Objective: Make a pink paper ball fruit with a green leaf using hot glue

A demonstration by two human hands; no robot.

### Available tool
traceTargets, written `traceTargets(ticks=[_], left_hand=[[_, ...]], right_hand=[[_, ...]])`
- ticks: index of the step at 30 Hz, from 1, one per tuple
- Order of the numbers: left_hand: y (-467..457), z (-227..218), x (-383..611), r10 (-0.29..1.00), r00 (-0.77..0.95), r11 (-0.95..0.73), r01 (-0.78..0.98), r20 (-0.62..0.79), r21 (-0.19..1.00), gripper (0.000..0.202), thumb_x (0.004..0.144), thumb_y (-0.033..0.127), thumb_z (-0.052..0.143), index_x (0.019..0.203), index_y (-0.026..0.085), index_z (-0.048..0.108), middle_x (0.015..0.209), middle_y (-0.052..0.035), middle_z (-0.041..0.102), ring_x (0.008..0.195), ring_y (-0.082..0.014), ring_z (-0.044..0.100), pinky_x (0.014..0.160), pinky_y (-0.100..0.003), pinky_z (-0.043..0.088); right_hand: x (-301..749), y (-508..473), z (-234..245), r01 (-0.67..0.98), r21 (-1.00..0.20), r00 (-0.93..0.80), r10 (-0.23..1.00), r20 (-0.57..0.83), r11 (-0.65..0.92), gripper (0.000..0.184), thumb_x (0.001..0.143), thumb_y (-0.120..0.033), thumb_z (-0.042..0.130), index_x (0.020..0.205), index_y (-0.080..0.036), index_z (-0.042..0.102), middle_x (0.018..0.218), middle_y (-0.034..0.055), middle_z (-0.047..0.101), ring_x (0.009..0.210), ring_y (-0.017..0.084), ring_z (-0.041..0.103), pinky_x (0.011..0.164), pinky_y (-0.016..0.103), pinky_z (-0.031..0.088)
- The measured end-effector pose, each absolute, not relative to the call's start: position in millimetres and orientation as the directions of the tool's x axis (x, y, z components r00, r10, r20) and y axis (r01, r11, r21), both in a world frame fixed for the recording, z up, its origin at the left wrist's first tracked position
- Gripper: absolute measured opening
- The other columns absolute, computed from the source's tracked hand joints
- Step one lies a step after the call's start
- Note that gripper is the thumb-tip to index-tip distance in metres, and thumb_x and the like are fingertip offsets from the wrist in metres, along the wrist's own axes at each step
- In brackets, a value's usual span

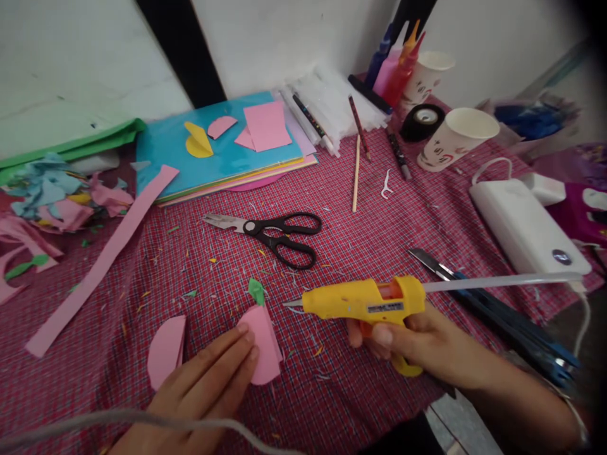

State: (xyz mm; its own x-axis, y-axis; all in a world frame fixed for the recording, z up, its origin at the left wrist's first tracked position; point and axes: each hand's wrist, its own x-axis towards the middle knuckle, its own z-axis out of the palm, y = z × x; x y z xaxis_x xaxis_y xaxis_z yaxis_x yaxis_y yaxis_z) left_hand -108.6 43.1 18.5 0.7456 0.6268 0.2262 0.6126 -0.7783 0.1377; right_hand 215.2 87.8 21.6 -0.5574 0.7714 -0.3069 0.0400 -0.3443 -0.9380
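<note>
My right hand (422,344) is closed around the handle of a yellow glue gun (365,300), whose nozzle points left toward a folded pink paper piece (265,341) with a small green leaf (256,291) at its top. A clear glue stick (502,281) juts out of the gun's back. My left hand (208,382) lies flat with its fingers stretched out, the fingertips pressing on the pink piece. A second pink half-round piece (165,351) rests just left of that hand.
Black scissors (272,234) lie on the red checked cloth (332,189). Behind are a stack of coloured paper (222,151), glue sticks (332,101), pencils, paint bottles (396,63), black tape (423,120), paper cups (455,139), a white power bank (526,227), a long pink strip (99,259) and paper scraps (52,189).
</note>
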Motion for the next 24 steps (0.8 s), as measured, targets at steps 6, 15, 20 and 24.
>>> traceTargets(ticks=[6,15,20,24], left_hand=[[44,0,-115,0.576,0.766,-0.810,0.581,0.285,0.075,0.043,0.088,0.009,0.055,0.129,0.018,0.057,0.129,-0.0085,0.064,0.125,-0.0254,0.056,0.100,-0.038,0.053],[44,0,-114,0.578,0.763,-0.812,0.574,0.290,0.108,0.035,0.087,0.011,0.057,0.121,0.017,0.061,0.129,-0.0090,0.063,0.126,-0.0267,0.054,0.102,-0.042,0.052],[43,0,-108,0.598,0.755,-0.799,0.589,0.268,0.124,0.031,0.086,0.014,0.060,0.117,0.016,0.062,0.126,-0.0094,0.064,0.123,-0.0270,0.057,0.101,-0.044,0.052],[43,0,-105,0.587,0.762,-0.806,0.582,0.274,0.108,0.032,0.083,0.014,0.064,0.115,0.015,0.062,0.126,-0.0101,0.063,0.124,-0.0277,0.056,0.101,-0.043,0.053]], right_hand=[[217,87,20,0.042,-0.926,-0.543,0.770,-0.336,-0.374,0.034,0.090,-0.051,0.057,0.092,-0.018,0.062,0.080,0.0026,0.060,0.054,0.006,0.044,0.046,0.018,0.038],[216,87,24,0.045,-0.903,-0.543,0.748,-0.382,-0.428,0.038,0.087,-0.055,0.059,0.089,-0.017,0.063,0.067,-0.0014,0.052,0.049,0.006,0.038,0.039,0.016,0.033],[217,86,23,0.039,-0.894,-0.548,0.739,-0.393,-0.447,0.037,0.087,-0.055,0.059,0.090,-0.018,0.063,0.067,-0.0023,0.051,0.047,0.005,0.036,0.038,0.015,0.032],[218,84,20,0.036,-0.900,-0.535,0.752,-0.385,-0.435,0.035,0.088,-0.053,0.059,0.093,-0.019,0.062,0.077,0.0013,0.057,0.052,0.006,0.041,0.042,0.015,0.035]])
